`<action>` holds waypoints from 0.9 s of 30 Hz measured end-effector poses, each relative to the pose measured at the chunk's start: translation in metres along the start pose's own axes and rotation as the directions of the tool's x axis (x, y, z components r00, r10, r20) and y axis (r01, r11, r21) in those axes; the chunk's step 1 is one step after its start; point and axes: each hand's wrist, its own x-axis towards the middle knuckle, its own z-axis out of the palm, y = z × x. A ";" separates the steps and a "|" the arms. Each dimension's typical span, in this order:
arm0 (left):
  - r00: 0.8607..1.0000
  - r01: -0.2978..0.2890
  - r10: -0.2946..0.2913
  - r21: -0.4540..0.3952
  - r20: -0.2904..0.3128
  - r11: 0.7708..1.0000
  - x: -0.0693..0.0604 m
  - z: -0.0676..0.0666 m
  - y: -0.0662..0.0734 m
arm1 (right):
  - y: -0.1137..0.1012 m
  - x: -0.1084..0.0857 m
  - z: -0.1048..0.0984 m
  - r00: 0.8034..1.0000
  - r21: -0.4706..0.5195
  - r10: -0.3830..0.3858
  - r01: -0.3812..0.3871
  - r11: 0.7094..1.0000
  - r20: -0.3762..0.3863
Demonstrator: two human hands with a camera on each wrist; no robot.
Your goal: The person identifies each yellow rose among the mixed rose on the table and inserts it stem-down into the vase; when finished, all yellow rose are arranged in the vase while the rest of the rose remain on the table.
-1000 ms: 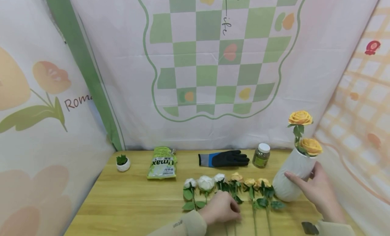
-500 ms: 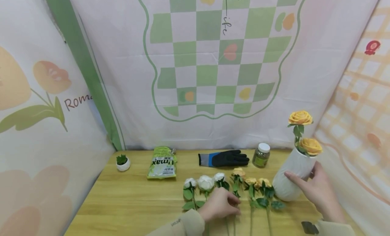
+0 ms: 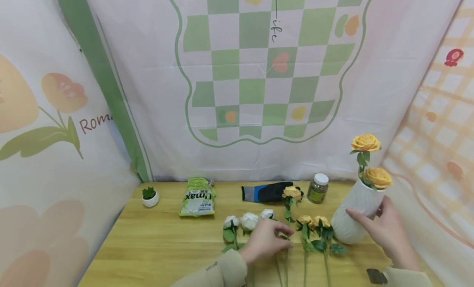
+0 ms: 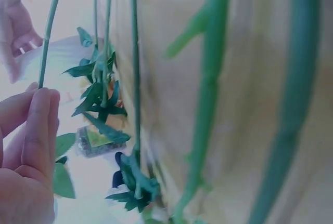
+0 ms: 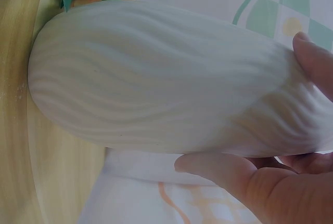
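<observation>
My left hand (image 3: 268, 239) pinches the green stem (image 4: 50, 37) of a yellow rose (image 3: 292, 193) between thumb and fingers. That rose's bloom is raised in front of the black glove. My right hand (image 3: 389, 231) grips a white ribbed vase (image 5: 156, 78), which leans to the right on the table. Two yellow roses (image 3: 365, 143) stand in the vase. Between the hands lie two more yellow roses (image 3: 320, 222), stems toward me. Several white roses (image 3: 249, 221) lie left of the left hand, which partly covers their stems.
Along the back of the wooden table (image 3: 148, 241) are a small potted succulent (image 3: 149, 197), a green bag (image 3: 198, 197), a blue-and-black glove (image 3: 268, 192) and a jar with a white lid (image 3: 318, 188). Fabric walls (image 3: 159, 163) enclose the table's back and sides.
The rose in my left hand has risen from the row, its bloom moving up and away toward the glove. The right hand and the vase have stayed in place.
</observation>
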 end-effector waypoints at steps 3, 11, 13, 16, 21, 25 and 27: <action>0.999 -0.043 0.042 -0.024 -0.013 0.999 0.004 -0.004 0.008 | 0.001 -0.001 -0.001 1.000 0.008 0.004 -0.004 1.000 -0.001; 0.982 -0.182 0.178 -0.062 -0.058 0.981 0.024 -0.018 0.043 | 0.002 -0.003 -0.002 1.000 -0.026 0.004 -0.004 1.000 -0.005; 0.963 -0.258 0.256 -0.015 -0.088 0.966 0.033 -0.023 0.056 | 0.003 -0.003 -0.002 1.000 -0.021 0.006 -0.006 1.000 -0.003; 0.919 -0.366 0.370 0.057 -0.135 0.929 0.047 -0.030 0.076 | 0.003 -0.003 -0.003 1.000 -0.021 0.010 -0.010 1.000 -0.001; 0.829 -0.510 0.530 0.147 -0.179 0.847 0.071 -0.041 0.112 | 0.003 -0.002 -0.002 1.000 -0.018 0.006 -0.006 1.000 0.002; 0.747 -0.602 0.635 0.203 -0.198 0.772 0.087 -0.046 0.138 | 0.002 -0.001 -0.001 1.000 -0.004 -0.003 0.003 1.000 0.004; 0.710 -0.640 0.672 0.207 -0.209 0.740 0.095 -0.047 0.149 | 0.002 -0.001 -0.001 1.000 -0.008 -0.002 0.002 1.000 0.005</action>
